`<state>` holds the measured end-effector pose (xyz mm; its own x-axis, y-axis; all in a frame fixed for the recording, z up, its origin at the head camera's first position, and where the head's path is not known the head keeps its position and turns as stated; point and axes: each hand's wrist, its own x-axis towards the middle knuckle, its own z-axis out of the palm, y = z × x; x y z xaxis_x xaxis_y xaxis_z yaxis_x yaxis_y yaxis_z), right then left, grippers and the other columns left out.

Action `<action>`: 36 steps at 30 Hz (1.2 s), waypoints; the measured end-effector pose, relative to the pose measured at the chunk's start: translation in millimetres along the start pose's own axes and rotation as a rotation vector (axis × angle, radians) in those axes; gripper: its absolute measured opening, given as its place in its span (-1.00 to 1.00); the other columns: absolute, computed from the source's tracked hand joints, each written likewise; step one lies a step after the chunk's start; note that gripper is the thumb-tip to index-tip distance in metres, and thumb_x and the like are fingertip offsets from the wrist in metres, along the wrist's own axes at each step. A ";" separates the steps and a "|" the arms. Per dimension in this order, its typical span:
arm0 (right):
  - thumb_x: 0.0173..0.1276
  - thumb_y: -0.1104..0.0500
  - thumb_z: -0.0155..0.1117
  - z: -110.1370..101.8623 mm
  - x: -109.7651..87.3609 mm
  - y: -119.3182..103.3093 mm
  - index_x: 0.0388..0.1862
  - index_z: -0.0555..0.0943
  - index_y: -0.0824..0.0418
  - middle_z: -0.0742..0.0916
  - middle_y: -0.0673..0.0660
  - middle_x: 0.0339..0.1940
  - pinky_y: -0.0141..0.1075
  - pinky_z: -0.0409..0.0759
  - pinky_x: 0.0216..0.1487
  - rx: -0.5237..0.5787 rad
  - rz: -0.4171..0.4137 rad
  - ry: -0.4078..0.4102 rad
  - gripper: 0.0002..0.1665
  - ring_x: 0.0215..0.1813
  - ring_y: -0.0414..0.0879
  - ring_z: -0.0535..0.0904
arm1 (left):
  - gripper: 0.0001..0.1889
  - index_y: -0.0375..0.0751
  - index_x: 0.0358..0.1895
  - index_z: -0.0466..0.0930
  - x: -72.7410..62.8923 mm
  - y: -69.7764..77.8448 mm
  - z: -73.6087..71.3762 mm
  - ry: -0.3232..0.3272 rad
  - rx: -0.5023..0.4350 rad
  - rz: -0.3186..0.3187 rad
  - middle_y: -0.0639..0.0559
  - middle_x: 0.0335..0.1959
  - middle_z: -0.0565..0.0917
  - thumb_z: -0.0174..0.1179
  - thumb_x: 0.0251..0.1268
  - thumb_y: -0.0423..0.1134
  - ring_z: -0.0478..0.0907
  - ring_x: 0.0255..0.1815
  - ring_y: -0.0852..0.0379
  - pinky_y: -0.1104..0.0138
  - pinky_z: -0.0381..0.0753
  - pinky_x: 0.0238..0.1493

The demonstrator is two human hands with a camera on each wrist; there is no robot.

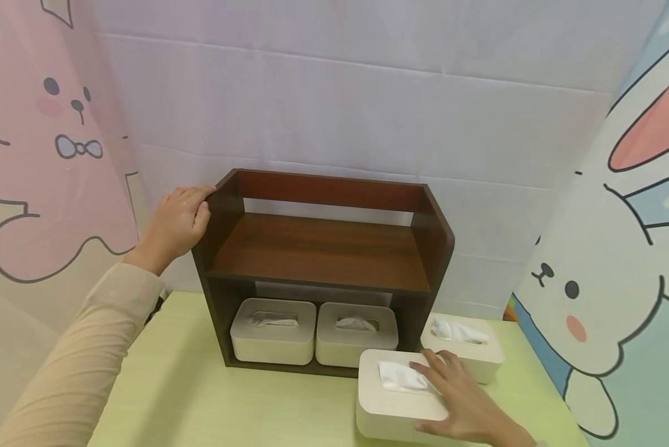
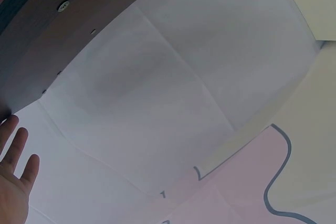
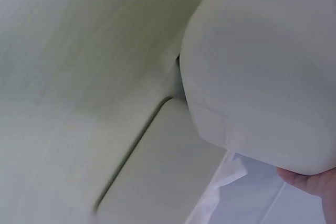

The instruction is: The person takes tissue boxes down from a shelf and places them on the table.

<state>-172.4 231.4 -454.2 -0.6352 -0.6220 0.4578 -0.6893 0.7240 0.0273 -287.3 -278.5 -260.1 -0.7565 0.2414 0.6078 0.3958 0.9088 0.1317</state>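
My right hand (image 1: 463, 400) holds a cream tissue box (image 1: 372, 391) at its right end, fingers spread over the top and thumb low on the near side. White tissue (image 1: 401, 375) shows in its slot. In the right wrist view the held box (image 3: 262, 72) fills the right side, a fingertip at its lower edge. My left hand (image 1: 177, 220) rests on the upper left side panel of a dark brown two-tier shelf (image 1: 323, 251). The left wrist view shows straight, spread fingers (image 2: 17, 142) at the panel's edge.
Two similar tissue boxes (image 1: 273, 344) (image 1: 356, 347) stand side by side in the shelf's lower tier. Another tissue box (image 1: 482, 366) sits right of the shelf, behind the held one. A pale green table (image 1: 245, 410) bears everything, with a white cloth wall (image 1: 340, 112) behind.
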 end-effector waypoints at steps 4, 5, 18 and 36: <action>-0.23 -0.48 0.29 -1.0 -11.7 7.2 0.20 0.43 0.04 0.53 0.26 0.16 0.15 0.42 -0.10 -0.002 0.073 -0.059 0.03 0.08 0.18 0.40 | -0.55 -0.30 0.23 0.33 -0.3 0.1 -0.1 -0.004 -0.001 -0.004 -0.27 0.20 0.43 -0.30 0.39 -0.22 0.29 0.21 -0.26 -0.12 0.19 0.21; -0.23 -0.47 0.30 -1.5 -14.5 8.7 0.20 0.42 0.04 0.52 0.26 0.17 0.17 0.41 -0.09 0.002 0.091 -0.073 0.03 0.09 0.20 0.40 | -0.55 -0.30 0.23 0.33 -0.2 0.1 0.0 -0.004 0.001 -0.004 -0.27 0.21 0.42 -0.30 0.39 -0.22 0.29 0.21 -0.26 -0.12 0.19 0.22; -0.25 -0.44 0.33 -8.3 -39.9 24.4 0.17 0.44 0.04 0.50 0.23 0.20 0.26 0.37 -0.07 0.017 0.263 -0.158 0.01 0.16 0.20 0.32 | -0.55 -0.29 0.24 0.34 -0.5 0.9 -0.4 -0.004 -0.010 -0.013 -0.26 0.21 0.42 -0.30 0.39 -0.21 0.28 0.22 -0.26 -0.12 0.19 0.21; -0.24 -0.40 0.37 -10.2 -64.5 43.8 0.16 0.44 0.09 0.50 0.28 0.19 0.33 0.32 -0.12 0.015 0.288 -0.194 0.00 0.12 0.21 0.32 | -0.56 -0.29 0.22 0.36 0.1 -0.2 1.0 0.008 -0.013 -0.007 -0.25 0.19 0.44 -0.30 0.38 -0.22 0.30 0.20 -0.26 -0.12 0.22 0.17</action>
<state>-158.0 306.3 -473.5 -0.8576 -0.4392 0.2675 -0.4764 0.8744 -0.0916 -287.9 -278.3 -260.9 -0.7553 0.2321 0.6129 0.3972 0.9060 0.1463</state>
